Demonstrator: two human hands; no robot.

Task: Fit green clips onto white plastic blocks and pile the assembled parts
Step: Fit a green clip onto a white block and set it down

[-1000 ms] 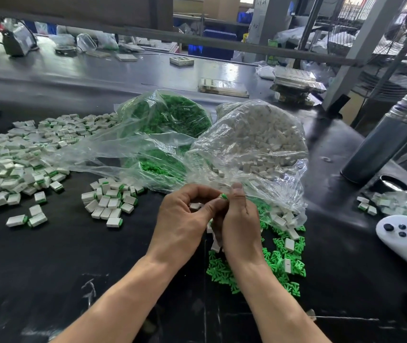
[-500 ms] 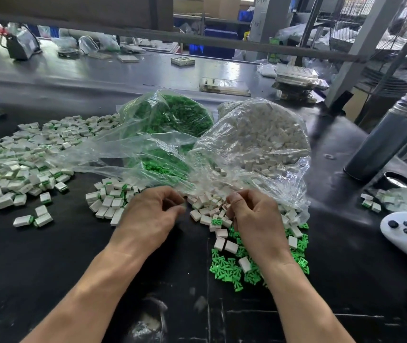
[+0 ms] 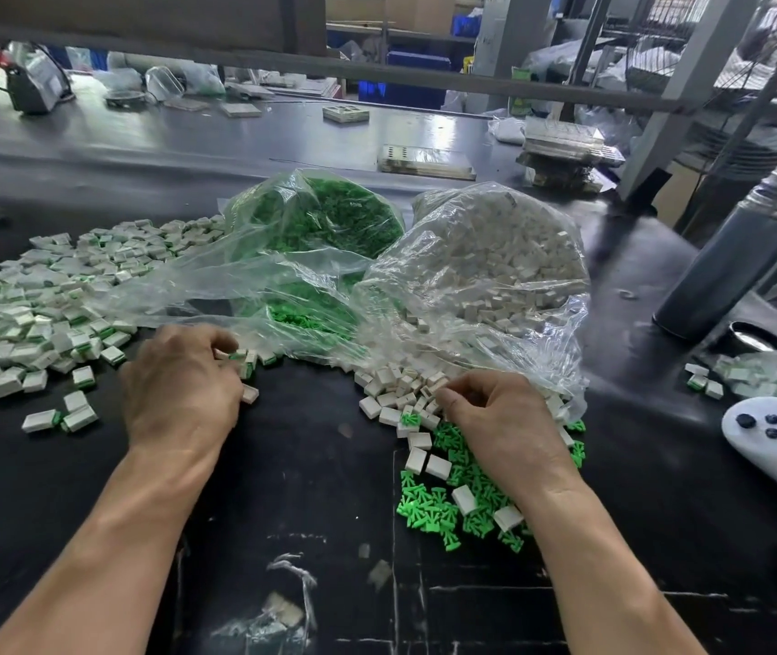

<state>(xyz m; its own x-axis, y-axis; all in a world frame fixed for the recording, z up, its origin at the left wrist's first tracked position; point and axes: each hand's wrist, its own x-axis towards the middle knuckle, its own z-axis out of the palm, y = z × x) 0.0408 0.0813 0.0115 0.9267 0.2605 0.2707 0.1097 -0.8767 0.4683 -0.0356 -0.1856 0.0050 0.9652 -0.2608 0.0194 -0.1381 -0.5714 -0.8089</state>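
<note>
Nearest, the black counter [image 3: 311, 470] lies bare between the forearms. Right of that bare strip, green clips [image 3: 429, 505] and loose white blocks [image 3: 438, 465] lie scattered. The right hand [image 3: 499, 423] rests there, fingers curled, pinching among blocks at the white-block bag [image 3: 485, 276] mouth; exactly what it holds cannot be told. The left hand [image 3: 183, 390], left of the strip, grips an assembled part [image 3: 237, 356]. Beyond it spreads the assembled pile [image 3: 32, 300]. The green-clip bag [image 3: 315, 219] sits just behind.

Black worktable [image 3: 311, 465], grey steel frame posts [image 3: 688, 82], blue crates [image 3: 417, 78] behind, daylight glare
</note>
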